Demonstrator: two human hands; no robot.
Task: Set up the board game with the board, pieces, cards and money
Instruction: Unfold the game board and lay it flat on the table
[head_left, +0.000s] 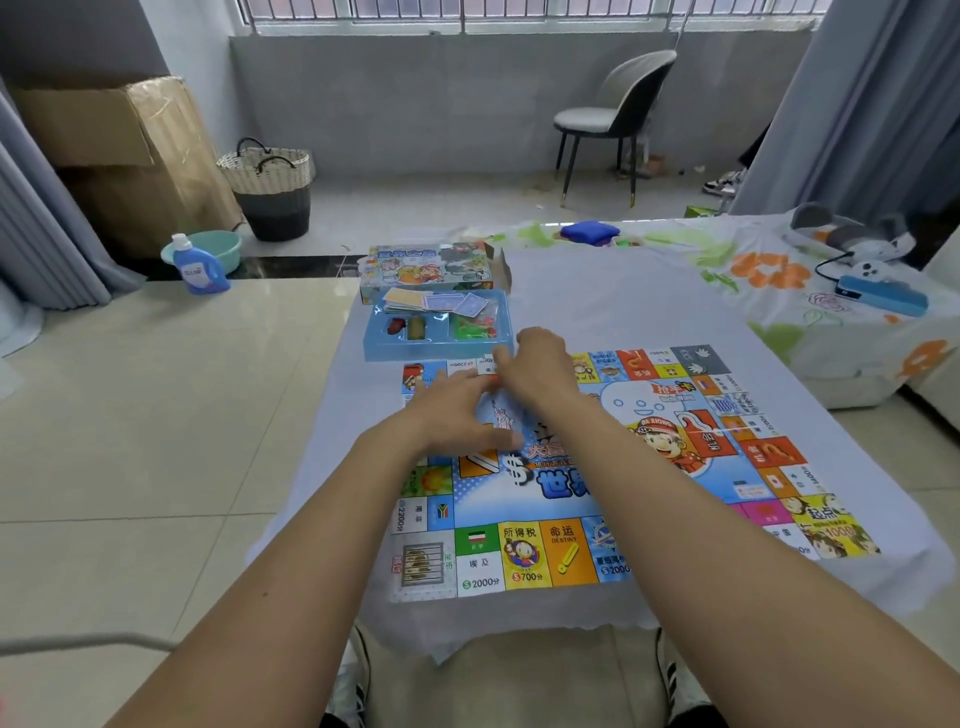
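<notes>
The colourful game board (649, 467) lies flat on the table's pale blue cloth. My left hand (457, 410) rests on the board's far left part with its fingers stretched towards the right. My right hand (540, 364) hovers just beyond it at the board's far edge, fingers curled downward. A small orange thing (496, 382) shows between the two hands; I cannot tell whether either hand grips it. Behind the board sits a blue tray (374, 343) holding cards (441, 301), red and green pieces (472, 327) and other small parts.
The game's printed box (426, 267) stands behind the tray. To the right is a flowered bedcover (779, 275) with a blue device (883, 296) on it. A detergent bottle (200, 265), a basin, a basket and a chair are on the floor beyond.
</notes>
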